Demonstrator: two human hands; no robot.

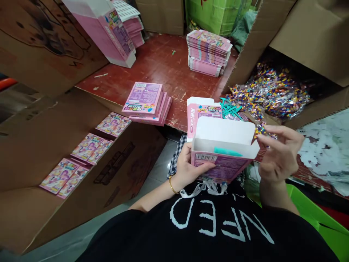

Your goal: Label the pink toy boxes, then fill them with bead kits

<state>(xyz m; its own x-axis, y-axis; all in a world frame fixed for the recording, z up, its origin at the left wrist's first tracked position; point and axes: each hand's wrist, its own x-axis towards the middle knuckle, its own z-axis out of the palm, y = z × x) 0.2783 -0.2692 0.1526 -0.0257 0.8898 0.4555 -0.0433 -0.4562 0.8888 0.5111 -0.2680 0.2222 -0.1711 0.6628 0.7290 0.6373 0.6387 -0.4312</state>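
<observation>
Seemingly mid-fill, the box is held mouth-up beside the table in the left hand, teal piece inside, while I cannot tell if the half-curled right hand, near the beads, pinches anything; adding more would call for keeping the flap back

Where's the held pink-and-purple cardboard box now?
Head view, right of centre: the pink-and-purple cardboard box is in the left hand, left of the right hand.

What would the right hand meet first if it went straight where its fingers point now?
The right hand would probably meet the white flap of the open pink box first; depth is unclear, so it might brush the bagged colourful pieces instead.
</observation>
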